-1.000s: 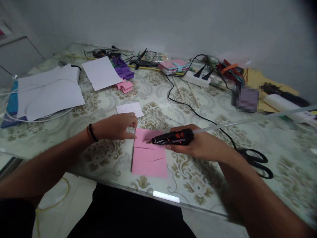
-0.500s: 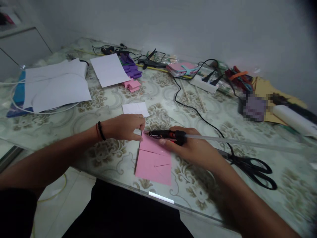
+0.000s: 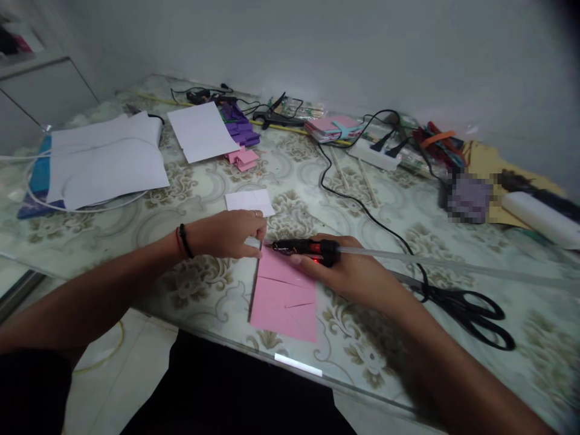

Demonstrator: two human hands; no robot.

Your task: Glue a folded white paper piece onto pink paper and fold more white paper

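Observation:
A hot glue gun (image 3: 308,249) with a long clear glue stick (image 3: 435,260) at its rear is gripped in my right hand (image 3: 353,266); a small red light glows on it. Its nozzle points left, close to the upper left corner of the pink paper (image 3: 283,314), which has slit or fold lines across it. My left hand (image 3: 235,234) is closed at that corner, fingers curled and thumb against the paper's edge. A small whitish patch shows between thumb and fingers; I cannot tell what it is. Just beyond lies a small white paper (image 3: 249,200).
Black-handled scissors (image 3: 471,311) lie under my right forearm. A black cord (image 3: 357,202) crosses the table to a white power strip (image 3: 374,154). Large white sheets (image 3: 106,160), purple folded paper (image 3: 240,130) and pink pieces (image 3: 244,158) lie farther back. The table's glass edge (image 3: 217,338) is near me.
The view has shifted slightly, so everything sits a little lower and to the right. Both hands and the glue gun keep nearly the same place at the paper's corner.

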